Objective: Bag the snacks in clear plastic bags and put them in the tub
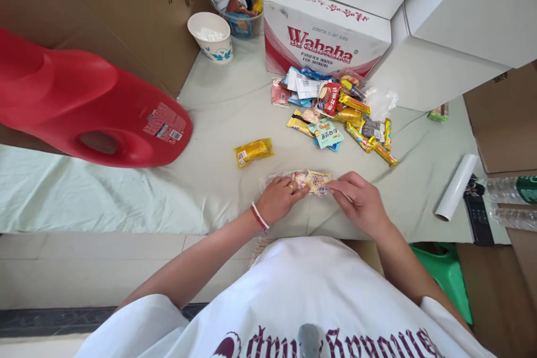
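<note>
A clear plastic bag (pixel 300 174) with small, yellowish snack packets (pixel 319 180) in it lies near the table's front edge. My left hand (pixel 277 200), with a ring and a bracelet, is closed over the bag's left part and holds it against the table. At the right end, my right hand (pixel 359 202) pinches the bag's edge between thumb and fingers. Just beyond lies a yellow-wrapped snack (pixel 253 152). Farther back is a pile of packaged snacks, including a light green packet (pixel 325 133) and a red packet (pixel 328 98).
A large red jug (pixel 126 89) lies at left. Behind stand a paper cup (pixel 218 45), a tub of snacks (pixel 243 26) and a Wahaha carton (pixel 323 39). To the right are a white roll (pixel 456 187), a black device (pixel 479 218) and clear bottles (pixel 505 189).
</note>
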The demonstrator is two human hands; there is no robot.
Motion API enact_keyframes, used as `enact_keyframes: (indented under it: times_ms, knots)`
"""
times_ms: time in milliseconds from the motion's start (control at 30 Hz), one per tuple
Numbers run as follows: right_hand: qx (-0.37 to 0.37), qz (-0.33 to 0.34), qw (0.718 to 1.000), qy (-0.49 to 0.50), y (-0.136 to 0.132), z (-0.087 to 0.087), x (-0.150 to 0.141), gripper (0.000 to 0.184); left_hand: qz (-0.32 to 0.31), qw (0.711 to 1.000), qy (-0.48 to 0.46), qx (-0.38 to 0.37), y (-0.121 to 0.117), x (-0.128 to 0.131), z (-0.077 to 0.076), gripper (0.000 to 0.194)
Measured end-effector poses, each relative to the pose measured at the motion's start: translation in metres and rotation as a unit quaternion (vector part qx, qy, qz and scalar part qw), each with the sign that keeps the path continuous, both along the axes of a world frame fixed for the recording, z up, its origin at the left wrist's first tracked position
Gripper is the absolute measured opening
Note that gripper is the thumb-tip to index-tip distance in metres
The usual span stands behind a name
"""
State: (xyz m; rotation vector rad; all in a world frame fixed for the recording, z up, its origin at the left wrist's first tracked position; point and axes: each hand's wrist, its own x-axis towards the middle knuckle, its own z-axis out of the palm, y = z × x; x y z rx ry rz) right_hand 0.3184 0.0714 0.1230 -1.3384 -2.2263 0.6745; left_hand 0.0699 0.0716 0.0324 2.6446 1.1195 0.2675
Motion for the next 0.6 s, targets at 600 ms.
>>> enact_keyframes:
  times_ms: [600]
  knots:
    - [0.008, 0.049, 0.999, 0.007, 0.009, -0.062, -0.019, 0.034, 0.338, 0.844, -0.344, -0.234, -0.005, 0.01, 0.045, 0.019]
